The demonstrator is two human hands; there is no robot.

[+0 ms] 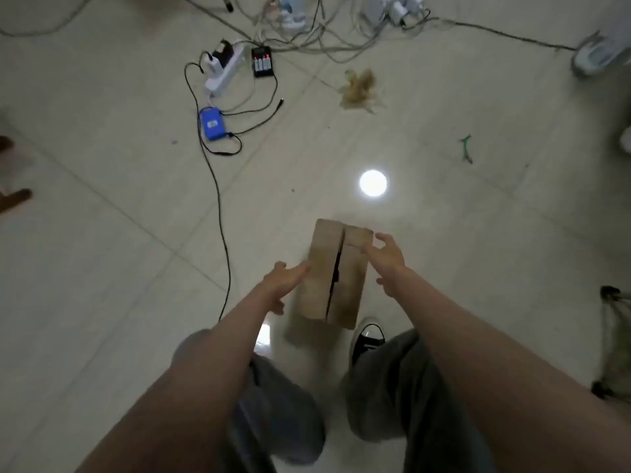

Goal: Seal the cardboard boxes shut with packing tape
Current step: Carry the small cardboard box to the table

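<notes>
Below, both arms outstretched, left hand (pixel 285 279) and right hand (pixel 387 259) flanking cardboard box (pixel 333 274), each grip apart, fingers relaxed

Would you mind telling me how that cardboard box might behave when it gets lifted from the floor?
The box looks small between both hands, so it is probably light. Its top flaps show an open dark seam, so they would likely flex or spring up. On the glossy floor it may slide easily.

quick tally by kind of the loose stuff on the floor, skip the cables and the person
cardboard box: 1
white power strip: 1
black battery charger: 1
blue battery pack: 1
crumpled tape wad: 1
green scrap: 1
total: 6
</notes>
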